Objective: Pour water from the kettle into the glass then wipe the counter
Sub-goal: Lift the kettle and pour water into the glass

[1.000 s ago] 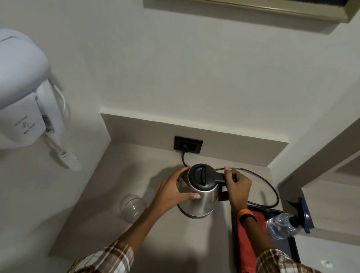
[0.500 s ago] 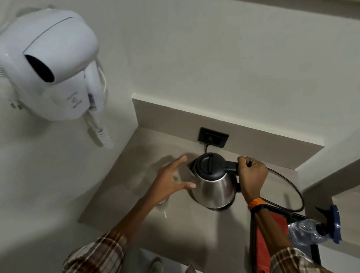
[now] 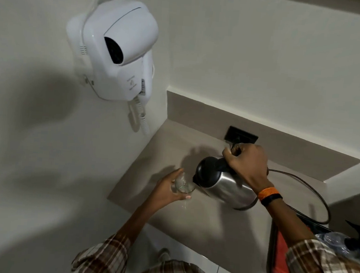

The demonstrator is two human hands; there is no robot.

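Note:
A steel kettle [image 3: 228, 188] with a black lid is lifted off the beige counter [image 3: 207, 220] and tipped to the left. My right hand [image 3: 248, 163] grips its black handle from above. The kettle's spout sits right at the rim of a clear glass [image 3: 183, 185]. My left hand [image 3: 167, 190] wraps around that glass and holds it just above the counter's left part. Whether water is flowing cannot be made out.
A black tray [image 3: 272, 251] with a red cloth [image 3: 281, 258] lies at the counter's right end, with a clear spray bottle [image 3: 338, 241] over it. A black cord [image 3: 312, 190] runs to a wall socket [image 3: 240, 136]. A white hair dryer [image 3: 119, 49] hangs on the left wall.
My right hand lifted the kettle and tilted it left. My left hand left the kettle's side and took up the glass. The camera view swung left.

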